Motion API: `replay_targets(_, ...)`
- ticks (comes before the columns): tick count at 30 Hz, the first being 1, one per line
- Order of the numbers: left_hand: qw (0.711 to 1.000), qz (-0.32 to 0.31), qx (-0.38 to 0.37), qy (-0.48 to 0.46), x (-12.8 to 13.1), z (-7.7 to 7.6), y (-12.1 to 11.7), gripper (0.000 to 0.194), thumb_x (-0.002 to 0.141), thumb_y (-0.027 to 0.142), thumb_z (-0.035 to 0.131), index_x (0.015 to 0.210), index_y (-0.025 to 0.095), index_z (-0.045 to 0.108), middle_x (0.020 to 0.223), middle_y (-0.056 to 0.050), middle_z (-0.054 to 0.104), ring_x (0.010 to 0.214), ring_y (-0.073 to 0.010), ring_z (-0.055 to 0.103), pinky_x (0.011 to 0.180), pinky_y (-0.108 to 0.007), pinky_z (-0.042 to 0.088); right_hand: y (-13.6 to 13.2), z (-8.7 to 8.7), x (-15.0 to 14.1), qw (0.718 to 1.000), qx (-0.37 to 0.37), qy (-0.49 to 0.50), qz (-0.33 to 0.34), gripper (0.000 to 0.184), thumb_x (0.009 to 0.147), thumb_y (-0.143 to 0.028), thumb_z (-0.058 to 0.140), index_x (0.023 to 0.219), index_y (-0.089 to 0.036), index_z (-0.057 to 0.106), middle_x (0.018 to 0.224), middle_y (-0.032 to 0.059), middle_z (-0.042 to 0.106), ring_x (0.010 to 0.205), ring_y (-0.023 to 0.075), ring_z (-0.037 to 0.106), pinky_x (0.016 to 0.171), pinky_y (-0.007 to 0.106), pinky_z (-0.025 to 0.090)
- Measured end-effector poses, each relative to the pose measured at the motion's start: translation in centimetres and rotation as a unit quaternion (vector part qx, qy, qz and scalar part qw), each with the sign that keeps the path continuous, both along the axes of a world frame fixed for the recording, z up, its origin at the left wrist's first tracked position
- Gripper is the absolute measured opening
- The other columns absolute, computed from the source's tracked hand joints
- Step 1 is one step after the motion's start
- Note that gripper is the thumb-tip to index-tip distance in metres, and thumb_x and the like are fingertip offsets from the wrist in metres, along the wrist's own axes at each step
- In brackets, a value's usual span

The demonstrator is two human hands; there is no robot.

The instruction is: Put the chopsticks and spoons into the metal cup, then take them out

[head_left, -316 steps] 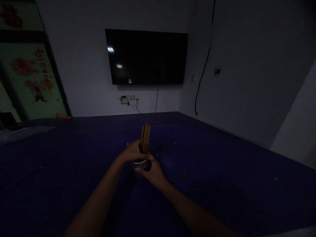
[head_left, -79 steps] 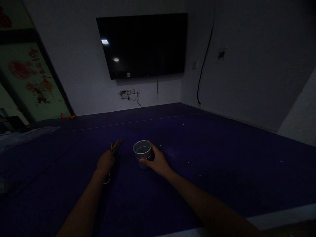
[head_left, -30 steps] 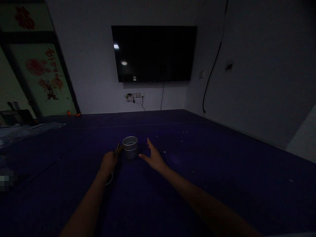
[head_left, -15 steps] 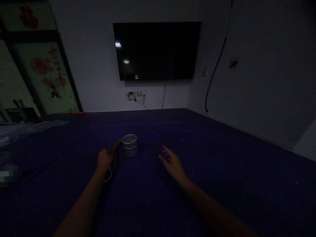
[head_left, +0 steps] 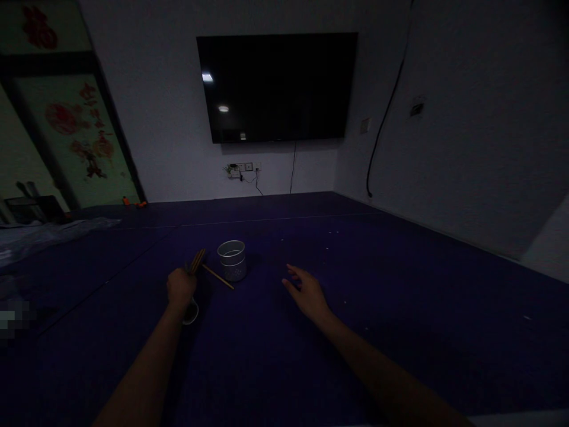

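Left hand (head_left: pixel 181 288) grips slim brown sticks (head_left: pixel 197 261) near a round, metallic-looking cup (head_left: pixel 233 270); the right hand (head_left: pixel 309 294) curves half-open, empty.

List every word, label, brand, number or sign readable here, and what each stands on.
"福": red character, on the upper door panel.
Red characters on the lower door panel: too blurred to read.
Television, faint bottom-edge mark: too small.
Utensil holder: no readable text.

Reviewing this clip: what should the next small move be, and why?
Probably bring the right grip across to pick up the loose stick near the upright cup: the right grip looks empty and open, while the left grip is closed around the bundled sticks.
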State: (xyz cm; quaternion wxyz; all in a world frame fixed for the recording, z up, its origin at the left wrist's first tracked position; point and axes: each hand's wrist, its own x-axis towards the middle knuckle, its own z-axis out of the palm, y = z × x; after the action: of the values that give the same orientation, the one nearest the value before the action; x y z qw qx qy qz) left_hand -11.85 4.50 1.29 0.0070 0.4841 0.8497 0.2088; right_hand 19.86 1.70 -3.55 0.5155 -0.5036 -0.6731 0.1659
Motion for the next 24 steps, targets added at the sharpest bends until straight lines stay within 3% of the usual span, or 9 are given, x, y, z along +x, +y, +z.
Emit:
replay_targets(6,0.999,-0.033,-0.004,0.006,0.5,-0.1,0.4,0.031,0.084,0.03,0.048,0.092,0.009,0.069,0.083,-0.019,0.071,0.081,-0.028,0.068,0.057,-0.027,0.046,-0.1,0.0,-0.2,1.0,-0.002,-0.013,0.004,0.038,0.08,-0.034,0.057,0.116,-0.023,0.061,0.104,0.0082,0.067,0.086,0.0217,0.064,0.079,0.041,0.051)
replay_targets(11,0.998,-0.064,-0.015,0.019,1.7,-0.3,0.6,0.03,0.086,0.029,0.047,0.095,0.01,0.068,0.089,-0.018,0.07,0.085,-0.0261,0.067,0.06,-0.026,0.045,-0.2,0.0,-0.2,1.0,-0.009,-0.026,0.007,0.037,0.081,-0.033,0.057,0.115,-0.022,0.062,0.104,0.0084,0.068,0.085,0.0202,0.064,0.078,0.038,0.051)
replay_targets(20,0.995,-0.089,-0.035,0.026,2.9,-0.2,1.2,0.047,0.081,0.051,0.05,0.095,0.009,0.068,0.089,-0.018,0.07,0.086,-0.0289,0.067,0.058,-0.027,0.045,0.0,0.0,-0.2,0.999,-0.003,-0.054,0.0,0.034,0.081,-0.03,0.057,0.113,-0.021,0.063,0.104,0.0082,0.068,0.084,0.0188,0.065,0.077,0.035,0.051)
replay_targets(24,0.996,-0.078,-0.044,0.002,3.4,-0.1,1.4,0.048,0.077,0.05,0.054,0.097,0.009,0.068,0.091,-0.02,0.07,0.089,-0.0306,0.067,0.058,-0.026,0.046,-0.1,0.1,-0.2,0.998,-0.003,-0.058,0.001,0.033,0.082,-0.03,0.057,0.113,-0.02,0.063,0.104,0.0085,0.068,0.086,0.0193,0.064,0.078,0.035,0.051)
